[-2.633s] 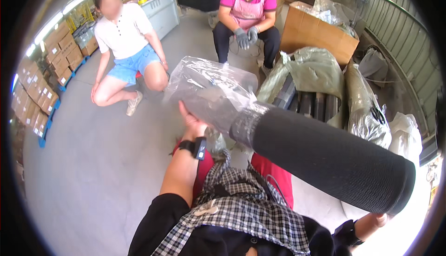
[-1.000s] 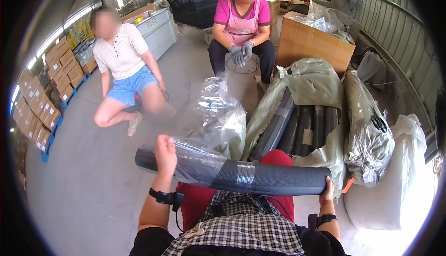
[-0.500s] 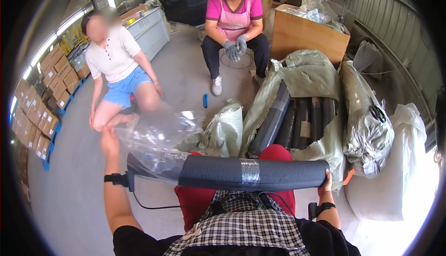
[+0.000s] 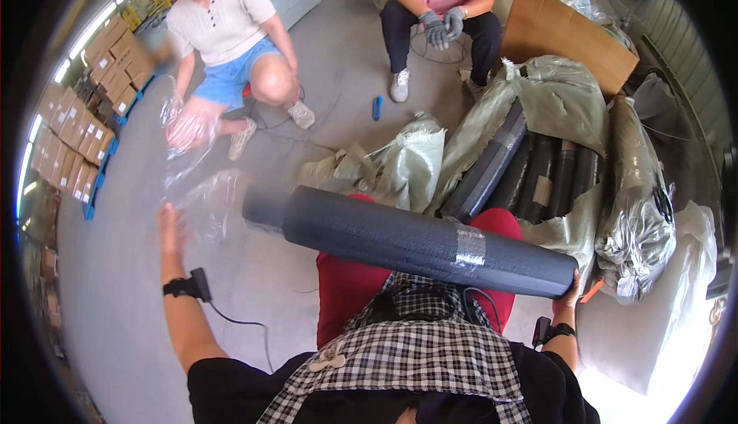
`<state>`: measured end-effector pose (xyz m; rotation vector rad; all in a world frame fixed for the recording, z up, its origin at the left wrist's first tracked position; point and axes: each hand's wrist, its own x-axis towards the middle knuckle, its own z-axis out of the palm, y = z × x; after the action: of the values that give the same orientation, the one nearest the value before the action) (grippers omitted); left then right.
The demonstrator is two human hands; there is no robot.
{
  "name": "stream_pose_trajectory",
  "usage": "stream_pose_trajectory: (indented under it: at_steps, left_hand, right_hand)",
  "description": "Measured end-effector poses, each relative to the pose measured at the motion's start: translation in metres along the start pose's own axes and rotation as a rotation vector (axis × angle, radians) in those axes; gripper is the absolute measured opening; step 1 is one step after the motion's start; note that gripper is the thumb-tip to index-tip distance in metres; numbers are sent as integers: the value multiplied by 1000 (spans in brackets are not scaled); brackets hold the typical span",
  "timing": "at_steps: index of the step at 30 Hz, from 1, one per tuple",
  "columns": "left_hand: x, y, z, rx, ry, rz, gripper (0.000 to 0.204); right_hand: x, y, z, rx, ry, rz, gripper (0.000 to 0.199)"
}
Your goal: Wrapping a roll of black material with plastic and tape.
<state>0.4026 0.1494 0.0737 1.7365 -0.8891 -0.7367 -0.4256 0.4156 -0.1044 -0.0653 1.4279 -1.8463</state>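
A dark grey rolled mat (image 4: 384, 232) lies across my red-clad knees, its left end raised and blurred. Clear tape (image 4: 470, 247) wraps it right of the middle. My right hand (image 4: 567, 295) grips the roll's right end. Off to the left, my left hand (image 4: 171, 230) is apart from the roll, its fingers smeared by motion. Clear plastic film (image 4: 219, 197) hangs in the air by that hand and streams up in front of a crouching person; whether the fingers hold it I cannot tell.
An opened woven sack (image 4: 565, 82) holds several dark rolls. Beside it lies a wrapped bundle (image 4: 634, 216) with black scissors (image 4: 662, 204). A blue cutter (image 4: 377, 107) is on the floor. Two people sit or crouch ahead, one wearing grey gloves (image 4: 442, 28). Cartons (image 4: 73, 143) stand left.
The plastic film has come away from the roll's left end and flown up and left. My left hand has moved off the roll. The roll now tilts, its right end lower.
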Motion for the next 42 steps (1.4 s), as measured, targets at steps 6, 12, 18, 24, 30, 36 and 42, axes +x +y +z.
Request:
stream_pose_trajectory:
  at_steps: [6, 12, 18, 24, 30, 36, 42]
  left_hand:
    - [-72, -18, 88, -449, -697, -52, 67]
    - [-37, -38, 99, -449, -338, 67, 22]
    - [42, -124, 39, -341, -4, 20, 36]
    - [69, -150, -55, 171, 680, -241, 46]
    - [-12, -123, -23, 1149, 472, 82, 17]
    - [-69, -121, 60, 499, 38, 339, 19]
    - [-148, -18, 147, 490, -245, 377, 27]
  right_hand:
    - [7, -1, 10, -28, 4, 20, 56]
    - [0, -1, -5, 54, 24, 32, 53]
    - [-4, -6, -9, 91, 21, 34, 52]
    - [-16, -17, -2, 82, 72, 57, 52]
    - [-7, -32, 10, -100, 61, 106, 56]
    - [12, -41, 33, -298, 93, 201, 62]
    - [-3, -62, 58, -1325, 483, -614, 60]
